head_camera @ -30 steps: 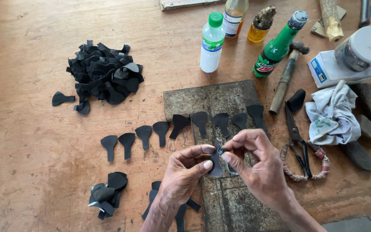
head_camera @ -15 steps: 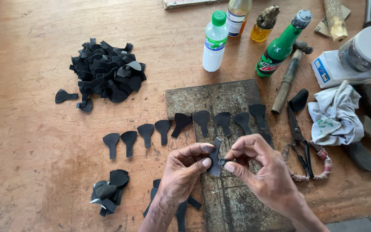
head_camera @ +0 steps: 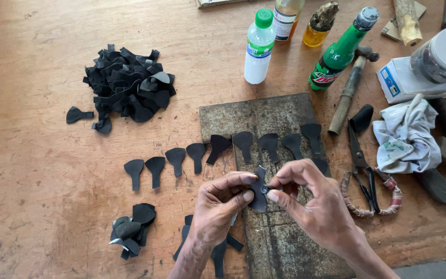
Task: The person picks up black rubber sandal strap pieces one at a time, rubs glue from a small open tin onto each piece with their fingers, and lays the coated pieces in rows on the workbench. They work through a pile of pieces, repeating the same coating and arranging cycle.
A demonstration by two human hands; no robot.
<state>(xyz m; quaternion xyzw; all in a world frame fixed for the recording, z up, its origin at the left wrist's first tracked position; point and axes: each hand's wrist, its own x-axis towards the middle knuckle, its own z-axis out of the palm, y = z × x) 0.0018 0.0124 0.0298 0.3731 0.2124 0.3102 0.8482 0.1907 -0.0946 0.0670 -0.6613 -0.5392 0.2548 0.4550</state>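
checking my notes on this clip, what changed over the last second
Little: both hands drifted slightly lower right over the metal plate. The left hand and right hand still pinch the same black piece between fingertips. The row of cutouts, the black pile, bottles, hammer and scissors stayed put.

A single head-worn camera looks steeply down, from close above, at the wooden surface. The person's hands enter from the near edge, with bottles along the far edge.
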